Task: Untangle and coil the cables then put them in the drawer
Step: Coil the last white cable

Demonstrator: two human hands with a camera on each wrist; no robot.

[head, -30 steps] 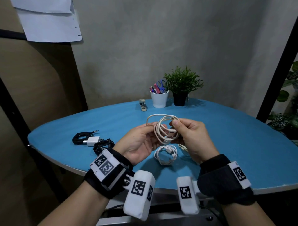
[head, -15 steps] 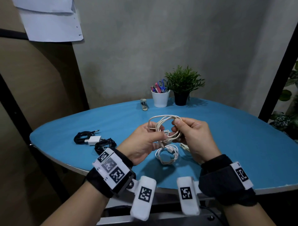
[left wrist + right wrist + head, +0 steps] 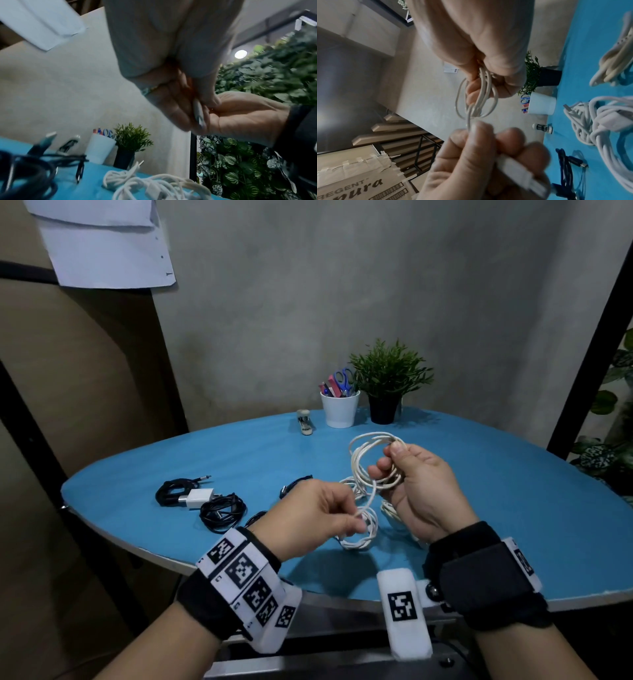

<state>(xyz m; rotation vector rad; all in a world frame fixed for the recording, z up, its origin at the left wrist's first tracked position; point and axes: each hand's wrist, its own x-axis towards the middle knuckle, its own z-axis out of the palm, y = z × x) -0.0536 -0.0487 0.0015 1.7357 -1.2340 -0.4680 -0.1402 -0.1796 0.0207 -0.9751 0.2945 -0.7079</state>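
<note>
Above the blue table (image 3: 513,508), my right hand (image 3: 390,463) grips a coiled white cable (image 3: 359,457), its loops running through thumb and fingers (image 3: 477,97). My left hand (image 3: 356,523) is lower and nearer to me and pinches that cable's free end. The end's white plug (image 3: 199,115) shows between the fingers, and again in the right wrist view (image 3: 522,174). A short strand runs from the coil down to the left hand. More white cables (image 3: 359,541) lie under the hands. Black cables (image 3: 222,511) and a white charger (image 3: 198,497) lie to the left. No drawer is in view.
At the table's far edge stand a white cup with scissors (image 3: 339,410), a small potted plant (image 3: 385,392) and a stapler (image 3: 304,422). The table's near edge (image 3: 342,601) runs just in front of my wrists. Leafy plants and a black post stand at the right.
My left hand has pulled the cable's free end down and toward me, away from the coil. My right hand has kept the coil and moved it slightly right.
</note>
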